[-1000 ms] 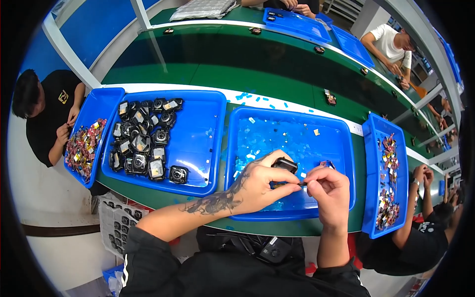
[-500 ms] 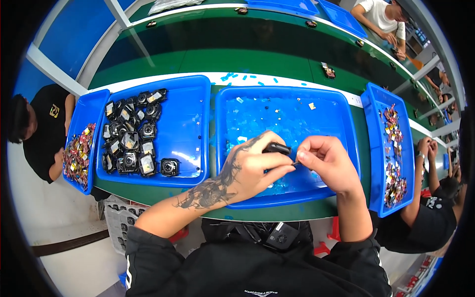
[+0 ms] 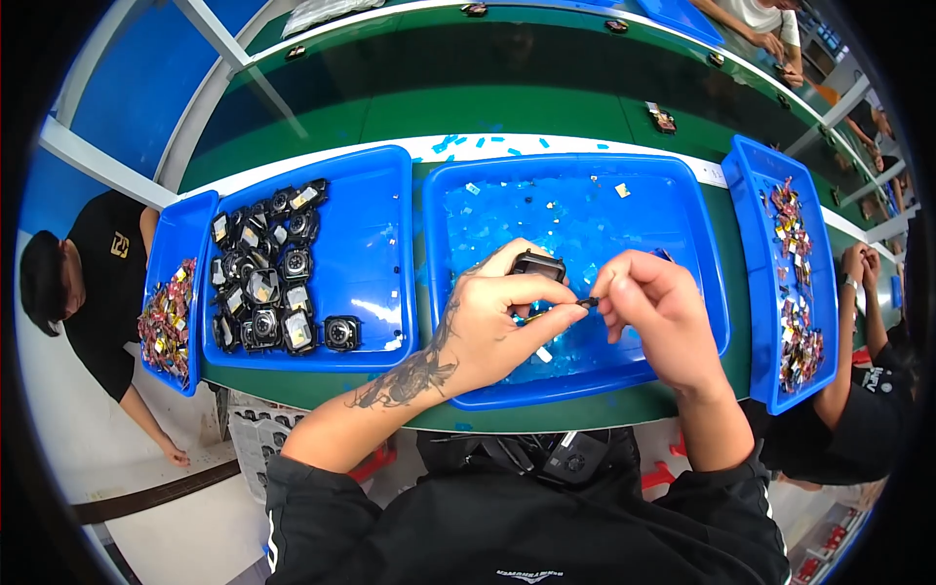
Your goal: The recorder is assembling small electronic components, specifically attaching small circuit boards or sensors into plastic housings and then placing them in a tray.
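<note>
Above the middle blue tray, no: my left hand is closed round a black watch case, tilted so its rim shows between thumb and fingers.
</note>
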The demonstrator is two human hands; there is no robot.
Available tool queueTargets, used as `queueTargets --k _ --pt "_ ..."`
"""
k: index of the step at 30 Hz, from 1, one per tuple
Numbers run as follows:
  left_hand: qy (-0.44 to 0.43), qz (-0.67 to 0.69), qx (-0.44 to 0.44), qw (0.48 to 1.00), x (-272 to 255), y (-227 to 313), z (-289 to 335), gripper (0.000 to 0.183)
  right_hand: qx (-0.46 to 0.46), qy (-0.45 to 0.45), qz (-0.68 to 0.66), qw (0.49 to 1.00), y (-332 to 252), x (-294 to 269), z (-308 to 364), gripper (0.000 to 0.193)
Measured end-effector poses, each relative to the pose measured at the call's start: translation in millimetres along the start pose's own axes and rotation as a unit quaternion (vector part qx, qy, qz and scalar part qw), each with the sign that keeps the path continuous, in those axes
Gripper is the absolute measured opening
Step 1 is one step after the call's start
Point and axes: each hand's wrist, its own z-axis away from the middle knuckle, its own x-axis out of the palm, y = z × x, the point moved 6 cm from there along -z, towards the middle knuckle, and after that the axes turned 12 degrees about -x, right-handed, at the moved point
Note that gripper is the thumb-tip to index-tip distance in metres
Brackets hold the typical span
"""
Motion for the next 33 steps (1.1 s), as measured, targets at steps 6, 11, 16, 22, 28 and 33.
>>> queueTargets --k 6,11,16,22,28,33 --pt "-0.003 -0.004 0.006 1.0 2.6 0.0 0.4 0.012 -0.02 -0.014 0.077 0.997 -6.0 0.1 1.7 0.013" --pt "0.012 -0.013 0.084 0.996 -1.5 6.0 0.4 0.012 0.072 -0.1 -0.101 0.987 15.4 7.2 -8.9 0.019" --pt "0.026 0.047 -0.01 0.999 1.9 -4.4 -2.5 0.015 -0.164 0.011 0.386 0.908 11.5 -8.9 -18.8 0.017" --pt "0.012 0.187 -0.109 0.976 7.3 -20.5 -3.7 0.012 -0.179 0.03 0.191 0.965 -13.1 3.8 -5.2 0.021" --pt "-0.078 0.263 -0.082 0.958 8.6 -4.6 -0.7 0.041 -0.195 0.138 0.206 0.949 -19.3 2.0 -4.4 0.009" --pt "-0.063 0.345 -0.12 0.929 4.9 -18.9 -3.9 0.05 -0.197 0.073 0.236 0.949 -26.9 14.9 -2.6 0.016"
